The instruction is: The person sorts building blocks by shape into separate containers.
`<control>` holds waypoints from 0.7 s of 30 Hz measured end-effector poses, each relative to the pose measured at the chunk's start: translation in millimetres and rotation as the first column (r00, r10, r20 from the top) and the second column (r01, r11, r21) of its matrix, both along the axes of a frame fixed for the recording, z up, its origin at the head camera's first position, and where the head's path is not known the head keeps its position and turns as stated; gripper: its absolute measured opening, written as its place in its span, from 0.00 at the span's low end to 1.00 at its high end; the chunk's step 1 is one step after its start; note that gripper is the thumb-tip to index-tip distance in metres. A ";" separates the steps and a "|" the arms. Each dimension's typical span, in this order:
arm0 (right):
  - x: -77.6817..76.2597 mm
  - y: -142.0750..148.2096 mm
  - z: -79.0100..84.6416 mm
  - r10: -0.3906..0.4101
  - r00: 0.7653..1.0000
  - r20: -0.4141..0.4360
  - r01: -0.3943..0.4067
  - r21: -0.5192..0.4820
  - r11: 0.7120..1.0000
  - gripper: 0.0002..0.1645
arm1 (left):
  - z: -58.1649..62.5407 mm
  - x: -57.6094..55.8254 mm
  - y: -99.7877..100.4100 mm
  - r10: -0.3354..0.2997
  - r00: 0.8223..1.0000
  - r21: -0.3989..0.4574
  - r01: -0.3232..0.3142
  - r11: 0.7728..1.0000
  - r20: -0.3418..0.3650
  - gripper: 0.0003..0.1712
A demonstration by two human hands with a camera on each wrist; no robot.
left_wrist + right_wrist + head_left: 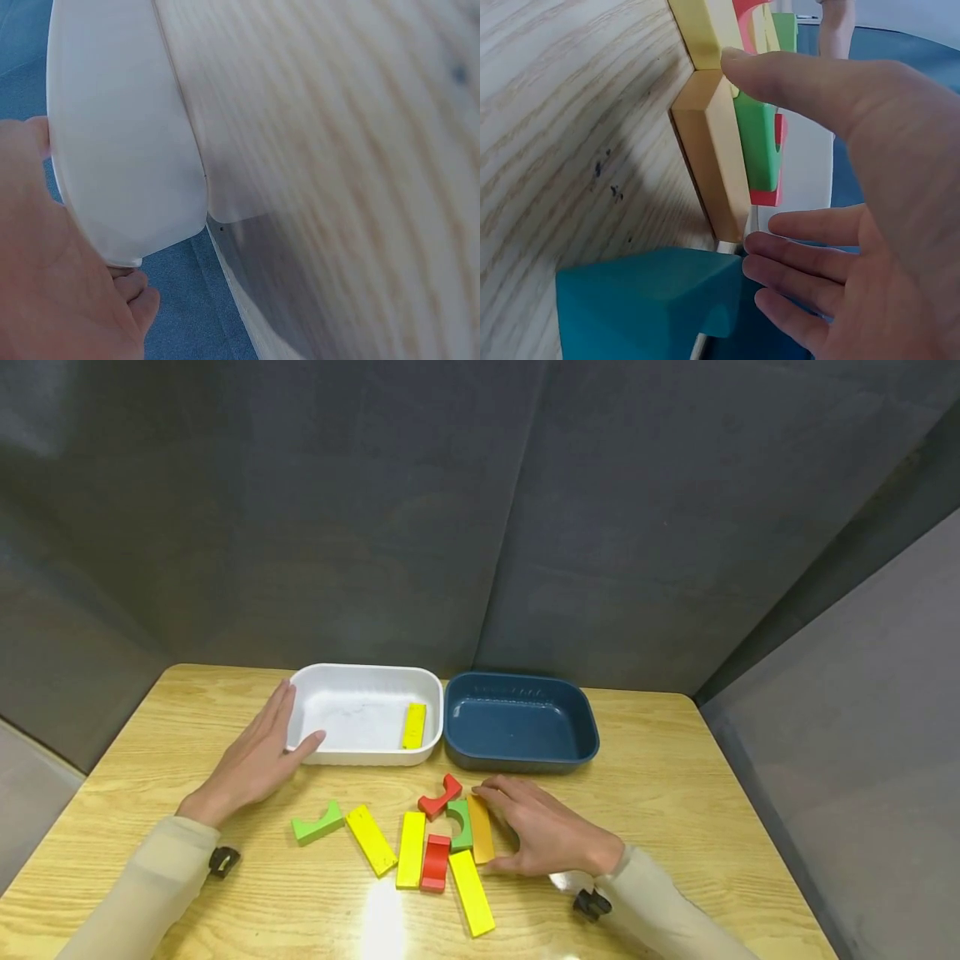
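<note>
Smooth yellow slabs point(472, 893) and notched red pieces point(435, 863) and green pieces point(467, 827) lie nearest on the wood-grained table point(285, 910), a slim orange block point(482, 831) standing at their right, where the right hand point(551, 835) spreads thumb and extended fingers around it, contact uncertain. Beyond, the left hand point(251, 760), fingers straight, rests against the rounded white tray point(345, 718) holding one yellow piece point(414, 726), next to a glossy navy tray point(517, 727) before creased dark sheeting point(637, 527).

head: left hand point(251, 764) hides part of white tray point(367, 758); sleeves point(146, 889) cut off below | left wrist: tray cut off above | right wrist: blue tray point(622, 311) cut off below
</note>
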State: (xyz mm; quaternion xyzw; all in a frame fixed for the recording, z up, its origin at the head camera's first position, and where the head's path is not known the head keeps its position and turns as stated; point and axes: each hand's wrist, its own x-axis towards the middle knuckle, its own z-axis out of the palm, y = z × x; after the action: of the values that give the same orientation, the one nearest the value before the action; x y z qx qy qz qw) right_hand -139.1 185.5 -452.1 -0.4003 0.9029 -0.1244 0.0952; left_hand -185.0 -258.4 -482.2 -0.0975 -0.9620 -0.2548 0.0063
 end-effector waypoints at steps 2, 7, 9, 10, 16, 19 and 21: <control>-0.7 -0.8 -1.5 0.000 1.000 0.010 0.000 0.005 1.000 0.60 | -0.2 -0.1 0.1 0.001 1.000 -0.003 -0.001 1.000 -0.001 0.58; -1.7 -2.4 -3.7 -0.006 0.999 0.036 0.006 0.019 1.000 0.62 | 0.2 0.6 0.6 0.002 1.000 -0.005 -0.002 1.000 0.002 0.58; -2.1 -3.4 -4.0 -0.006 0.999 0.041 0.005 0.022 1.000 0.63 | 0.6 0.9 0.8 0.002 1.000 -0.005 -0.002 1.000 0.002 0.58; -2.3 -3.9 -4.2 -0.005 0.999 0.042 0.004 0.024 1.000 0.63 | 0.6 1.0 0.9 0.002 1.000 -0.005 -0.002 1.000 0.001 0.58; -3.5 -7.8 -5.3 0.007 0.999 0.039 -0.008 0.036 0.999 0.62 | 1.0 0.9 1.2 0.000 1.000 -0.005 -0.001 1.000 -0.004 0.58; -4.2 -9.8 -6.1 0.014 0.999 0.037 -0.016 0.040 0.999 0.61 | 1.1 1.0 1.2 0.002 1.000 -0.004 -0.002 1.000 -0.002 0.58; -4.6 -10.9 -6.6 0.017 0.999 0.038 -0.018 0.040 0.999 0.61 | 1.0 0.9 1.1 0.003 1.000 -0.003 -0.003 1.000 0.000 0.58</control>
State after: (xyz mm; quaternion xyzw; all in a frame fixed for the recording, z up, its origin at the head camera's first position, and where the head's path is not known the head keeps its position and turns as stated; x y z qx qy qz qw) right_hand -143.7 174.7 -458.7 -0.4039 0.8996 -0.1131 0.1214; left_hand -184.2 -257.3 -481.2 -0.0962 -0.9626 -0.2532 0.0064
